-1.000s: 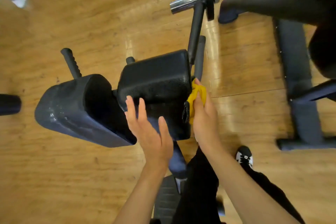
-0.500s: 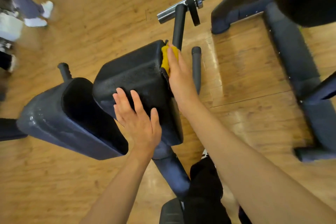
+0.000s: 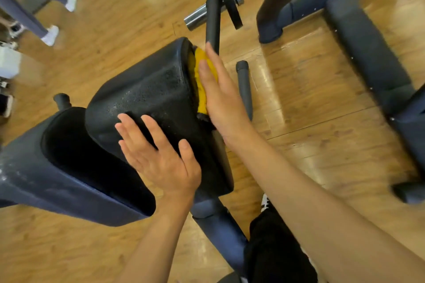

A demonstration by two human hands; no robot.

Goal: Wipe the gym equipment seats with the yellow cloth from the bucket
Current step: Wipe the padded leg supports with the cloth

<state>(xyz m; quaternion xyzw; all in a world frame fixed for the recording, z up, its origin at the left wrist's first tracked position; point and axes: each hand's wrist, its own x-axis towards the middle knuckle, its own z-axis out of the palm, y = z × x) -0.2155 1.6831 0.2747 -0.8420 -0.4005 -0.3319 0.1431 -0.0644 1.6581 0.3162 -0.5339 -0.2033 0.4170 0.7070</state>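
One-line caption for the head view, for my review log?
The right hand presses the yellow cloth against the side of the black seat pad while the left hand rests on its top.

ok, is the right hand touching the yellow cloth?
Touching. Head view: the right hand lies flat on the yellow cloth, pressing it against the side of the black padded seat.

Yellow cloth [image 3: 202,80] bunched, pressed flat against black seat [image 3: 149,99] side.

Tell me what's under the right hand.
Under the right hand lies the yellow cloth, pressed flat against the right side of the black pad. Only the cloth's left edge shows; the rest, and the pad's side behind it, are covered.
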